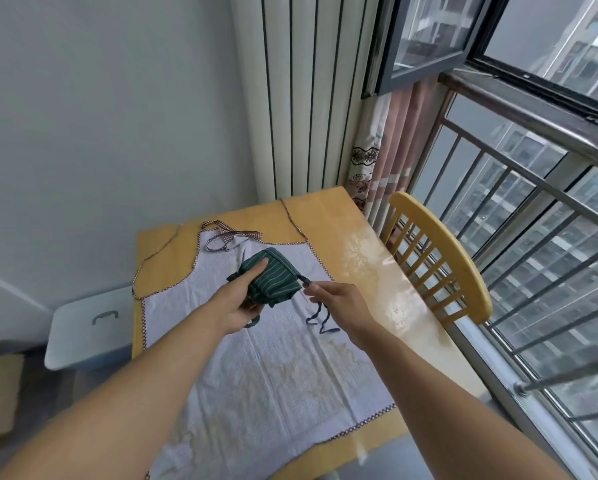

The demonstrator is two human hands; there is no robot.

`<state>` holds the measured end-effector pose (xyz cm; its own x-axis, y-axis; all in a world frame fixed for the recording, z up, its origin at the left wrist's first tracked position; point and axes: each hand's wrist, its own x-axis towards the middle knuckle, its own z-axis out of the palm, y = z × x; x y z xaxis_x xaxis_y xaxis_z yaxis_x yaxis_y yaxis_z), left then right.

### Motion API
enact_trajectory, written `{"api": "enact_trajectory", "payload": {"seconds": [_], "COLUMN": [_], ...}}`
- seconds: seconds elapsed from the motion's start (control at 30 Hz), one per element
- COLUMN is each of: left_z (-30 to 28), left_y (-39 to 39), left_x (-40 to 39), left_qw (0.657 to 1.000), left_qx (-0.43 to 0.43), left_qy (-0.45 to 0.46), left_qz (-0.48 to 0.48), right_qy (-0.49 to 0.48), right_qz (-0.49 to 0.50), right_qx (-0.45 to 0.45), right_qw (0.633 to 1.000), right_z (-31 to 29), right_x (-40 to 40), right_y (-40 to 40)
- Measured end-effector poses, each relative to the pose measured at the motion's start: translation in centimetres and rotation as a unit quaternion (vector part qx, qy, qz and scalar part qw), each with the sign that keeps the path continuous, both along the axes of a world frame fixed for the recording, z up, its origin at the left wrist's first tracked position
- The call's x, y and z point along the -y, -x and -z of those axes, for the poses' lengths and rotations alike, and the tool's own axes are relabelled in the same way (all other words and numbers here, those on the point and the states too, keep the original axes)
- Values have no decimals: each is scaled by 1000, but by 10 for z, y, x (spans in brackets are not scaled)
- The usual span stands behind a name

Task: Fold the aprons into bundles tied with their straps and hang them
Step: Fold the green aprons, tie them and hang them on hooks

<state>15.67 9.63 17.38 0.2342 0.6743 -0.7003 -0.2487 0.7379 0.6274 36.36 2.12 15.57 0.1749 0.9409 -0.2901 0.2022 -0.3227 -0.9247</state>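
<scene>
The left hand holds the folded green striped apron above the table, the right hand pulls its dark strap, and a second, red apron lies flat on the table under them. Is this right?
Not quite. The head view shows the flat apron is pale lilac-grey, not red; only its checked trim is reddish. The rest holds: left hand holds the green bundle, right hand pulls the strap, above the table.

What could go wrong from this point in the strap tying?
1. The left hand alone clamps the green striped bundle; a hard strap pull could loosen its folds.
2. The dark strap trails from the right hand onto the flat checked apron and might drag it.
</scene>
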Motion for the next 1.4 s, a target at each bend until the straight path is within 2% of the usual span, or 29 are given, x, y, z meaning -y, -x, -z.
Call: {"api": "enact_trajectory", "payload": {"seconds": [0.23,0.37,0.47,0.57,0.63,0.73,0.87,0.97,1.03,1.13,1.2,1.3,1.4], "left_z": [3,5,4,-8,-12,-20,-36,-44,-49,-51,-51,-52,-50], "left_y": [11,12,13,9,8,12,15,19,26,29,26,19,13], "left_x": [-15,-18,-17,-7,-3,1,3,0,0,2,6,7,10], "left_qw": [997,991,979,960,947,922,885,880,876,849,868,918,934], "left_qx": [-8,-80,-139,-188,-206,-216,-186,-122,-70,19,77,132,170], "left_qy": [-75,-104,-148,-203,-231,-257,-261,-253,-232,-218,-218,-192,-162], "left_qz": [24,2,12,45,82,191,338,383,418,481,440,320,269], "right_qy": [-1,-41,-47,-52,-69,-83,-80,-78,-83,-98,-93,-95,-101], "right_qz": [-5,-8,-145,-309,-352,-359,-349,-340,-307,-216,-178,-109,-39], "right_qx": [96,207,361,433,448,461,401,327,274,193,162,113,39], "right_qw": [995,977,920,845,819,808,844,878,908,952,966,983,993], "right_z": [-8,-11,-21,-46,-68,-102,-128,-135,-136,-124,-108,-81,-63], "right_x": [-11,-12,-10,-13,-18,-27,-42,-46,-47,-46,-41,-31,-21], "right_y": [11,14,19,26,30,29,19,15,11,0,-2,5,16]}}
